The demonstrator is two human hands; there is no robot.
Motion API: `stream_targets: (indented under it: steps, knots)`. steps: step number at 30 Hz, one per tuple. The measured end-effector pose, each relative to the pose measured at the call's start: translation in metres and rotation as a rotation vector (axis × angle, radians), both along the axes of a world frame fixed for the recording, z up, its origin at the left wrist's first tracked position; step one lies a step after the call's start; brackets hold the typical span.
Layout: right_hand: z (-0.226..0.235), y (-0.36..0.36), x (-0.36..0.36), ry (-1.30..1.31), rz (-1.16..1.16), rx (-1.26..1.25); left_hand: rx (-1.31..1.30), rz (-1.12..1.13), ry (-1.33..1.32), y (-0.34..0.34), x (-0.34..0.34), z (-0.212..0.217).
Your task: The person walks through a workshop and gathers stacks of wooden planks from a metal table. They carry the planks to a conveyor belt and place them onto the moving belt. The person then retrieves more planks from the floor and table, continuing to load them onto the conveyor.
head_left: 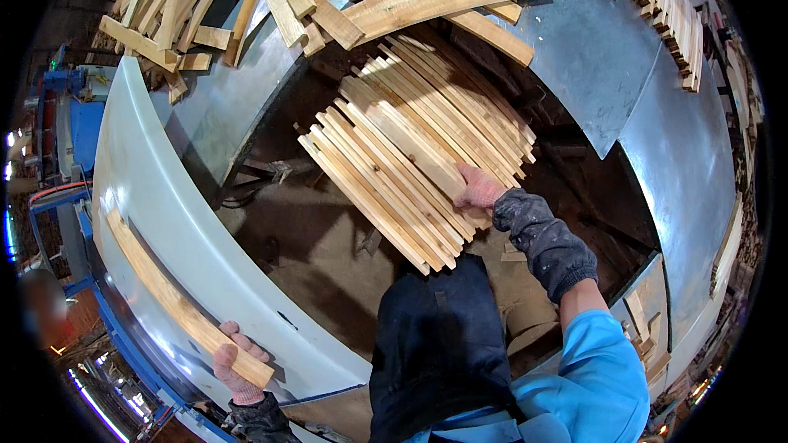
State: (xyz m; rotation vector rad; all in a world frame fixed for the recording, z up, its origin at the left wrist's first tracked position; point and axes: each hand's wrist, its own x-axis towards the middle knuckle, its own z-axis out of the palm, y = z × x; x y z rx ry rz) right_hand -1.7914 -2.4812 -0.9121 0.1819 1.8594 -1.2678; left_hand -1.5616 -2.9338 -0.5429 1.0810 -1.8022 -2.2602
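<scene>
My left hand (239,361), in a pink knitted glove, is closed around the near end of a wooden slat (171,295). That slat lies lengthwise along the pale grey metal table (222,267) on my left. In the middle sits a row of several narrow wooden slats (373,184), packed side by side and slanting from far left to near right. My right hand (478,188), gloved the same way, grips the near end of a wider-faced slat (408,135) in this row. Its thumb lies on top; the other fingers are partly hidden.
Loose wooden boards (443,0) are heaped across the far side, some overhanging the dark opening around the row. More slats (185,0) pile up at the far left. A bluish metal sheet (681,164) covers the right side, with stacked slats (661,12) beyond. Blue machinery (82,127) stands left.
</scene>
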Motion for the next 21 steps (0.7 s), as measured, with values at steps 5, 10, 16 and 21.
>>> stream_targets:
  steps: [5, 10, 16, 21]
  knots:
    - [-0.007, -0.022, 0.011, 0.386, 0.173, 0.408, 0.042, 0.065, 0.016, 0.001, -0.002, 0.000]
    - [0.001, -0.037, 0.037, 0.579, 0.270, 0.595, 0.102, 0.033, 0.026, -0.010, 0.005, -0.003]
    - [0.003, -0.039, 0.032, 0.420, 0.059, 0.319, 0.194, -0.023, 0.065, -0.016, 0.011, -0.004]
    - [-0.049, -0.046, 0.025, 0.535, -0.089, 0.363, 0.082, -0.012, 0.031, -0.009, 0.002, -0.004]
